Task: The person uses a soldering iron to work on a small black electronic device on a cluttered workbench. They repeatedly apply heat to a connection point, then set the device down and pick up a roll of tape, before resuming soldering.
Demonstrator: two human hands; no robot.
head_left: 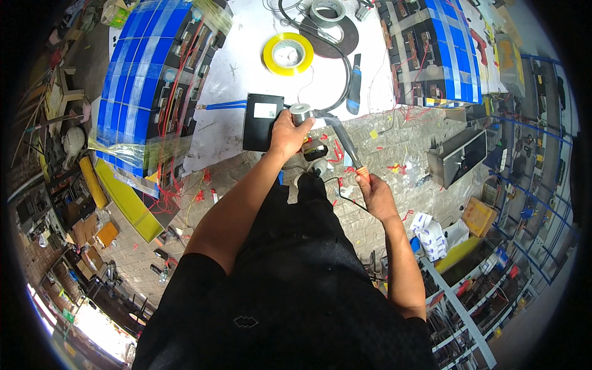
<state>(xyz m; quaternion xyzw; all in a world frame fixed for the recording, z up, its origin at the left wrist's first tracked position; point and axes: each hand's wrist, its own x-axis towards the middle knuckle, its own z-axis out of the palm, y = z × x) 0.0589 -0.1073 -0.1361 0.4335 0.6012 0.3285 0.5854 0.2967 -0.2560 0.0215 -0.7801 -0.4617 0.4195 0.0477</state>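
At the front edge of the white worktop (217,142), my left hand (288,137) grips a small silver spool (301,111), apparently of wire, beside a flat black box (258,128) with a white label and blue leads. My right hand (376,196) is closed round the orange handle of a long dark tool (343,139), perhaps a soldering iron, whose far end reaches up beside the spool. A thin black cord hangs from near my right hand. A black cable runs across the worktop behind the spool.
Blue battery packs (132,80) (456,55) with red wires flank the worktop. Behind are a yellow tape roll (288,54), a grey roll (327,13) and a flat blue-black tool (354,84). A metal case (456,157) and scattered red scraps lie on the brick floor (401,129).
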